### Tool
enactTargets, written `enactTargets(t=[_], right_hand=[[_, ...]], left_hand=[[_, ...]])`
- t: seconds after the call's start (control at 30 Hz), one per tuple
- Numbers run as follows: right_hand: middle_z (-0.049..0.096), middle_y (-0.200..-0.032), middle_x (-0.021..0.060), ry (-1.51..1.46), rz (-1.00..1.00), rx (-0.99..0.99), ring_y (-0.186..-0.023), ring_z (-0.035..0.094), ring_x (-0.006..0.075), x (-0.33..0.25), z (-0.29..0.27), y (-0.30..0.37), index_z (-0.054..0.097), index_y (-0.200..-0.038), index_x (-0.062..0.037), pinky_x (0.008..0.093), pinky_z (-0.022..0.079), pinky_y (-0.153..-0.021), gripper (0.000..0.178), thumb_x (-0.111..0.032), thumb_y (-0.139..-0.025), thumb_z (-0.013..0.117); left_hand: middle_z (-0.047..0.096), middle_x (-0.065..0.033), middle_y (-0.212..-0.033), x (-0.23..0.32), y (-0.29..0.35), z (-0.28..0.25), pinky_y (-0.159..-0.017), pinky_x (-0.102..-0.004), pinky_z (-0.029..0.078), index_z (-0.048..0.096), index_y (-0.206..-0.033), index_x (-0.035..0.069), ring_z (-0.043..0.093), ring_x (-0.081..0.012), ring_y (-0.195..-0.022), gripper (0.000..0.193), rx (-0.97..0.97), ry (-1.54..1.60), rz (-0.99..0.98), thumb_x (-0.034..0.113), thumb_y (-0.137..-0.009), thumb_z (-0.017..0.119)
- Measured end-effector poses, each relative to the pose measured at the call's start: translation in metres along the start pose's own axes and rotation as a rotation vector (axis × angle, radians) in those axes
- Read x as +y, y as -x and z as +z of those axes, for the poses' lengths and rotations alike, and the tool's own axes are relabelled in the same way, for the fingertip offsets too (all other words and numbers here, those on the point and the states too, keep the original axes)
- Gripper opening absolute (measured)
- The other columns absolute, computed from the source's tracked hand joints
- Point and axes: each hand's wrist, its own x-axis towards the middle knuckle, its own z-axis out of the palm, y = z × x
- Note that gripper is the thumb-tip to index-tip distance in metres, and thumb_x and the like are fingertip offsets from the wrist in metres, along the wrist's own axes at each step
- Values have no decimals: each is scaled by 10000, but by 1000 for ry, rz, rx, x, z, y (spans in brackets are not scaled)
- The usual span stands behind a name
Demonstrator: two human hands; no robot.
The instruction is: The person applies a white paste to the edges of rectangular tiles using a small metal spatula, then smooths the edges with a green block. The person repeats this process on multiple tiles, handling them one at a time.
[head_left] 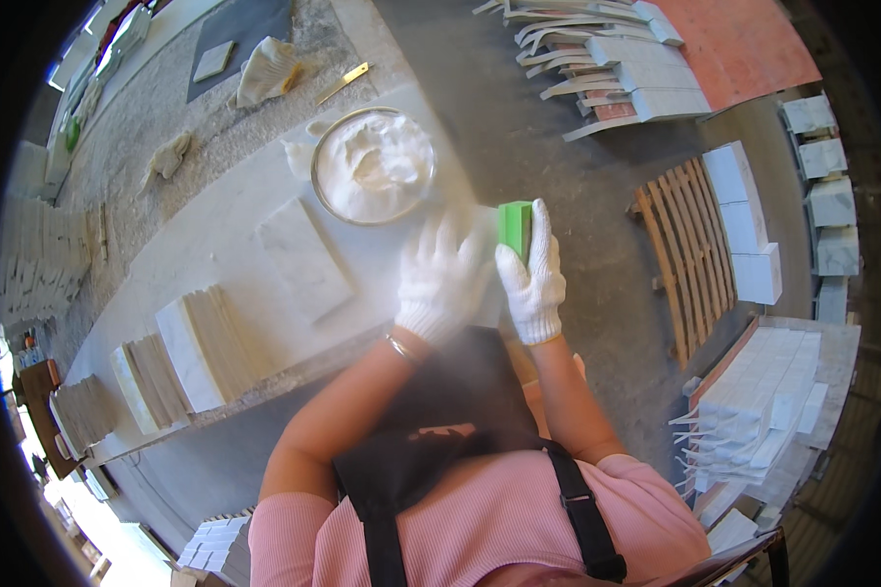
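Both my hands wear white knit gloves. My left hand [439, 276], smeared by motion, lies over the pale stone work surface with its fingers stretched out flat. Whether it presses on a thin piece there is too blurred to tell. My right hand [533, 292] is at the right end of the surface, thumb and fingers closed around a small green rectangular block [515, 227]. Just beyond my left hand stands a round bowl [316, 182] heaped with white powder or paste [377, 161]. To the left a single white marble tile [305, 262] lies flat.
Stacks of marble tiles [210, 342] stand along the near left edge. Farther off lie a crumpled glove [267, 73], a brass-coloured strip [343, 84] and a small tile [213, 61] on a dark sheet. At right are a wooden pallet [685, 259] and strapped tile piles [759, 396].
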Motion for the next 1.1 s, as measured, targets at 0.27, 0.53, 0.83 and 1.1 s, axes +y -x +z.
enactTargets(t=[0.27,0.53,0.83,1.1], right_hand=[[568,-1536,154,-238,39,-2,-1286,639,262,4,-3,-10,345,-1662,-125,370,507,-1049,777,-363,-1005,685],[578,-1493,224,-230,104,17,-1298,616,330,36,12,-38,308,-1667,-88,425,491,-1072,780,-369,-1031,662],[626,-1234,66,-765,310,72,-1039,630,146,42,-26,-12,347,-1651,-57,328,544,-915,771,-364,-1011,647],[535,-1531,112,-718,190,-43,-1207,622,194,10,-54,12,382,-1638,-38,355,509,-1056,742,-241,-1000,700]], left_hand=[[534,-197,-1485,0,-2,-2,-1038,-508,454,646,-1347,136,536,-385,-1332,547,-43,41,-34,337,-849,749],[499,-239,-1517,5,-3,-6,-1104,-545,403,602,-1411,114,486,-437,-1380,633,-33,12,0,348,-845,764],[536,-219,-1422,41,-18,-18,-991,-549,466,540,-1425,72,530,-435,-1286,838,-194,-46,-183,448,-744,852],[671,-194,-1146,10,-1,-65,-840,-536,518,470,-1453,26,646,-414,-1023,897,-140,118,-252,247,-682,870]])
